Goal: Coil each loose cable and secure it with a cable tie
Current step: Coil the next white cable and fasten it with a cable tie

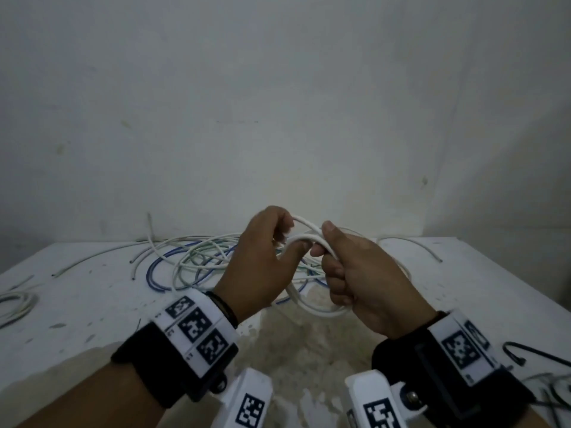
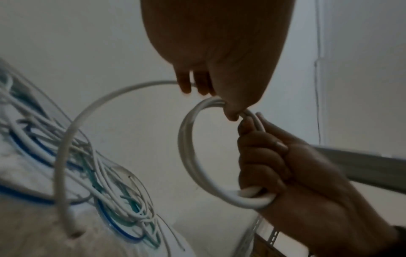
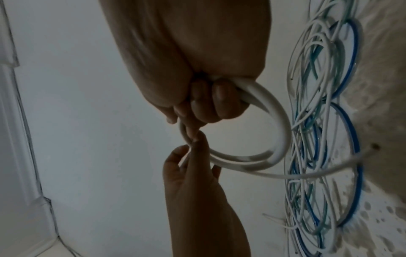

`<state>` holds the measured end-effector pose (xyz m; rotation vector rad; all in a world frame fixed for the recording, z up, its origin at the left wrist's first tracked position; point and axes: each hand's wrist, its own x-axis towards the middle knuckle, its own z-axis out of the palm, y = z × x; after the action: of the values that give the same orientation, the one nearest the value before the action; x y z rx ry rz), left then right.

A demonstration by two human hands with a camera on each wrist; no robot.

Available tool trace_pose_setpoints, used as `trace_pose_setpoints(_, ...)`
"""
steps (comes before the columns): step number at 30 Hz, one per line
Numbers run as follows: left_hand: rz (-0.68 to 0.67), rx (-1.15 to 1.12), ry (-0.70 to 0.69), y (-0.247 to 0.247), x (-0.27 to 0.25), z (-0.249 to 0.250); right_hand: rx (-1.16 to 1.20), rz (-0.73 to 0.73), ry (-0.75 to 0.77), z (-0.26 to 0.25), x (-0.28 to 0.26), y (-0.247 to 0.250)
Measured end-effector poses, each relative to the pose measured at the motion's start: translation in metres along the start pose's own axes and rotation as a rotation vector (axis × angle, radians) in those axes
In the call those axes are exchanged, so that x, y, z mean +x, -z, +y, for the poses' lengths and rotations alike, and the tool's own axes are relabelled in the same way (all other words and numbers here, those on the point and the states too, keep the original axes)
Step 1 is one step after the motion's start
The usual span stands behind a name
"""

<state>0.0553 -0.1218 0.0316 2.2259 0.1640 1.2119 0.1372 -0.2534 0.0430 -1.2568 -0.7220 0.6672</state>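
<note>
A thick white cable (image 1: pixel 309 234) is wound into a small coil (image 2: pixel 186 156) held in the air between both hands. My right hand (image 1: pixel 336 267) grips the coil in its fist, with loops coming out above and below the fingers (image 3: pixel 217 97). At the top of the coil my left hand (image 1: pixel 278 239) pinches a strand, close against the right thumb. The cable's free tail (image 2: pixel 63 156) arcs down from the left fingers (image 2: pixel 186 85) toward the table. A heap of loose white, blue and green cables (image 1: pixel 197 257) lies on the white table (image 1: pixel 92 304) behind the hands.
A black cable tie (image 1: pixel 525 353) lies on the table at the right, past my right wrist. A small pale coil (image 1: pixel 15 304) sits at the left edge. Single white strands (image 1: pixel 411 245) stray across the back, near the wall (image 1: pixel 278 118).
</note>
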Motion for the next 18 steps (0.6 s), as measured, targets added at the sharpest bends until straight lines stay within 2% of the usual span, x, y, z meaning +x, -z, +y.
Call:
trace_pose_setpoints(1, 0.044, 0.117, -0.12, 0.002, 0.001, -0.001, -0.025, -0.001, -0.004, -0.002, -0.001, 0.0)
trace_pose_setpoints(3, -0.033, 0.201, -0.264, 0.009, 0.005, -0.004, -0.074, -0.007, -0.009, -0.005, -0.002, 0.002)
trace_pose_setpoints(4, -0.13, 0.16, -0.246, 0.013, 0.007, -0.005, -0.088, -0.01, -0.01, -0.006, -0.003, 0.003)
trace_pose_setpoints(5, -0.238, 0.081, -0.171, 0.017, 0.01, -0.002, -0.092, -0.01, -0.012, -0.006, -0.003, 0.004)
trace_pose_setpoints(7, -0.399, -0.105, 0.041, 0.023, 0.014, 0.001, -0.085, -0.007, -0.019, -0.007, -0.004, 0.008)
trace_pose_setpoints(9, -0.414, -0.255, 0.195, 0.027, 0.015, 0.001, -0.064, -0.009, -0.041, -0.008, -0.005, 0.012)
trace_pose_setpoints(11, -0.383, -0.294, 0.266, 0.029, 0.015, -0.001, -0.035, -0.031, -0.062, -0.008, -0.005, 0.015)
trace_pose_setpoints(15, -0.296, -0.212, 0.259, 0.029, 0.017, -0.003, 0.022, -0.067, -0.044, -0.006, -0.005, 0.015)
trace_pose_setpoints(18, -0.334, -0.211, 0.287, 0.03, 0.017, -0.009, 0.029, -0.057, -0.026, -0.006, -0.005, 0.013)
